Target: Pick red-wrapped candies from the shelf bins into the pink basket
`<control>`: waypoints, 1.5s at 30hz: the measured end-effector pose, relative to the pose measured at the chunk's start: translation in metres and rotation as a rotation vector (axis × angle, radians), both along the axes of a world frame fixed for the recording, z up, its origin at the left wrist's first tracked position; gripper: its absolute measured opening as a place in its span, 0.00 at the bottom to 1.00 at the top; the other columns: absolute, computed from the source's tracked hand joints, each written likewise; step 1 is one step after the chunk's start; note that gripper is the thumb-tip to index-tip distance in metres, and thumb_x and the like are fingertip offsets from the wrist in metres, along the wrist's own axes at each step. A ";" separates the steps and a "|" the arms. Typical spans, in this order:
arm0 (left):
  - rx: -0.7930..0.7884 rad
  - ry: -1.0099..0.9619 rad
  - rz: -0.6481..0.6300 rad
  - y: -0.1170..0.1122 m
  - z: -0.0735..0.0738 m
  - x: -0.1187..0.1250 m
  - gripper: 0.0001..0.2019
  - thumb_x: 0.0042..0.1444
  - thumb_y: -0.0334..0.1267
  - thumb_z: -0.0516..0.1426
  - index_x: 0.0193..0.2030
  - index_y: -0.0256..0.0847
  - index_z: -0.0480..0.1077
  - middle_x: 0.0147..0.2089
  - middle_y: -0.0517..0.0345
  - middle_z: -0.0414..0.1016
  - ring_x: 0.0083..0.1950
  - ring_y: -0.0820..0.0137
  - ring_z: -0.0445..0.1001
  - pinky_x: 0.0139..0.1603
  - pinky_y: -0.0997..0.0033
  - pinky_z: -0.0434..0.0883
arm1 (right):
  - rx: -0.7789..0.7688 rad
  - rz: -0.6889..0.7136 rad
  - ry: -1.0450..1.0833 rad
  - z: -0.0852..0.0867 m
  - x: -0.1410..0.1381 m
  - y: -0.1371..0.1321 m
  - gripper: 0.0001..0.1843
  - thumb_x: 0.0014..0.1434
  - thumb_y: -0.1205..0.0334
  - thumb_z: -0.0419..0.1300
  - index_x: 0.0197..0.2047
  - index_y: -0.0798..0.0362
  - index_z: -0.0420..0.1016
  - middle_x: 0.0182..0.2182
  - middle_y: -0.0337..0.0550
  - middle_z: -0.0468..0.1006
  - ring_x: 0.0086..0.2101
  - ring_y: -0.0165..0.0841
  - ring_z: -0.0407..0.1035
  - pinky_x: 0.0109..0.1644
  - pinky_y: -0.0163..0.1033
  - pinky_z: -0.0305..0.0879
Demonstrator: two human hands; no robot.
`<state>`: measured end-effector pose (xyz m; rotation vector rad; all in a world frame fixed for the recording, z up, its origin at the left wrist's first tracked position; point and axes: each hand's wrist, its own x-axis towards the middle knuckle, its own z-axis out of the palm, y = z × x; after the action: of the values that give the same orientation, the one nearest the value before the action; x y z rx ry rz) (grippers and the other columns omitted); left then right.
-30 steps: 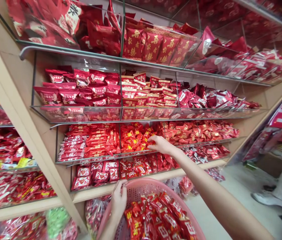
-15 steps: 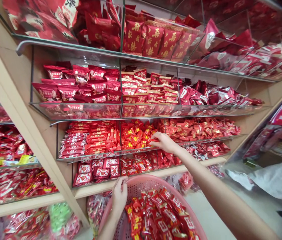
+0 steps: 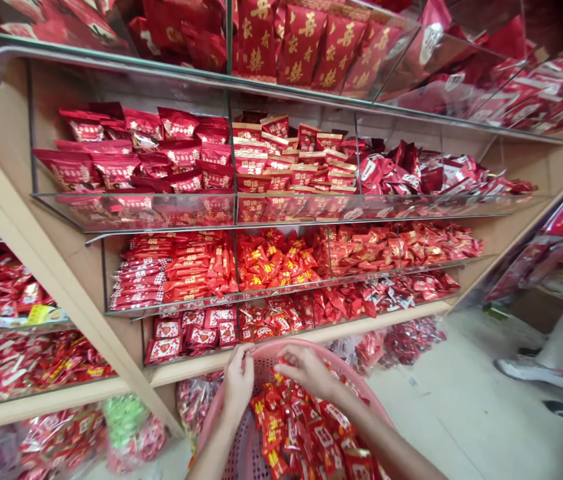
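Observation:
A pink plastic basket with a perforated wall is below me, heaped with red and gold wrapped candies. At its left rim, my left hand has its fingers closed on the edge. My right hand is over the far inner side of the basket, fingers curled together. A bit of red wrapper shows at its fingertips, mostly hidden by the fingers. Just beyond the basket, a shelf bin holds loose red candies with yellow print.
Glass-fronted shelves full of red packets rise ahead, with a wooden divider at left. Bagged candies lie on the floor under the lowest shelf. On the right, a person's shoe stands on the pale floor.
My right hand has come back from the shelf bin of red candies to above the basket. My left hand stays at the rim. The view has shifted slightly closer to the shelves.

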<state>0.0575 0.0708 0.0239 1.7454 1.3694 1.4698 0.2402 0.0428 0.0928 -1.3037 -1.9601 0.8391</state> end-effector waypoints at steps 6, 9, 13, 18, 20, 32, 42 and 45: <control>-0.022 0.016 -0.008 -0.001 0.002 0.000 0.11 0.57 0.36 0.47 0.40 0.40 0.69 0.40 0.53 0.75 0.44 0.66 0.73 0.47 0.64 0.69 | -0.122 -0.106 -0.263 -0.063 -0.022 0.012 0.09 0.53 0.56 0.59 0.31 0.54 0.72 0.21 0.35 0.71 0.24 0.27 0.62 0.27 0.30 0.52; -0.016 0.012 -0.005 0.000 0.001 -0.001 0.11 0.57 0.35 0.47 0.40 0.40 0.69 0.40 0.53 0.75 0.44 0.67 0.73 0.47 0.65 0.69 | -0.164 -0.147 -0.343 -0.067 -0.036 0.017 0.08 0.52 0.58 0.58 0.30 0.54 0.72 0.22 0.36 0.73 0.25 0.27 0.64 0.27 0.31 0.51; -0.009 0.011 -0.009 0.001 -0.002 -0.001 0.11 0.57 0.36 0.47 0.40 0.40 0.69 0.40 0.53 0.75 0.44 0.67 0.73 0.47 0.65 0.69 | -0.227 -0.152 -0.401 -0.073 -0.054 0.015 0.10 0.52 0.56 0.58 0.33 0.53 0.74 0.27 0.41 0.77 0.30 0.31 0.69 0.30 0.32 0.54; -0.023 0.012 0.003 0.000 -0.002 -0.001 0.11 0.57 0.35 0.47 0.40 0.40 0.69 0.40 0.54 0.75 0.44 0.67 0.73 0.48 0.64 0.68 | -0.272 -0.065 -0.417 -0.086 -0.067 0.008 0.14 0.51 0.55 0.59 0.39 0.53 0.74 0.35 0.45 0.78 0.37 0.36 0.72 0.35 0.33 0.59; -0.028 0.010 -0.002 0.000 -0.001 -0.001 0.11 0.57 0.35 0.46 0.41 0.40 0.68 0.41 0.54 0.74 0.44 0.67 0.73 0.48 0.65 0.69 | -0.280 -0.060 -0.439 -0.089 -0.069 0.006 0.14 0.51 0.56 0.59 0.40 0.53 0.74 0.37 0.46 0.78 0.39 0.37 0.72 0.37 0.34 0.60; -0.040 0.015 -0.007 0.001 -0.004 -0.002 0.11 0.57 0.36 0.47 0.41 0.41 0.69 0.42 0.54 0.75 0.46 0.66 0.73 0.48 0.64 0.69 | -0.114 -0.107 -0.552 -0.063 -0.057 0.001 0.14 0.54 0.64 0.55 0.45 0.51 0.69 0.48 0.47 0.70 0.42 0.38 0.71 0.42 0.39 0.64; -0.026 0.012 0.005 0.002 -0.006 -0.004 0.12 0.54 0.36 0.48 0.40 0.40 0.71 0.40 0.53 0.76 0.44 0.66 0.74 0.46 0.65 0.71 | 0.349 -0.121 -0.195 0.074 -0.008 0.017 0.09 0.61 0.64 0.51 0.35 0.51 0.72 0.33 0.40 0.73 0.34 0.30 0.68 0.38 0.33 0.60; -0.038 -0.001 -0.001 0.001 -0.005 -0.003 0.12 0.54 0.36 0.48 0.40 0.40 0.70 0.41 0.53 0.76 0.44 0.66 0.74 0.46 0.65 0.70 | 0.519 -0.158 -0.123 0.114 0.006 0.036 0.08 0.61 0.63 0.52 0.35 0.51 0.72 0.31 0.40 0.72 0.32 0.30 0.66 0.37 0.34 0.60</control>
<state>0.0545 0.0723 0.0192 1.7220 1.3867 1.4346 0.2457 0.0790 0.2071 -1.1895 -1.9589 0.1537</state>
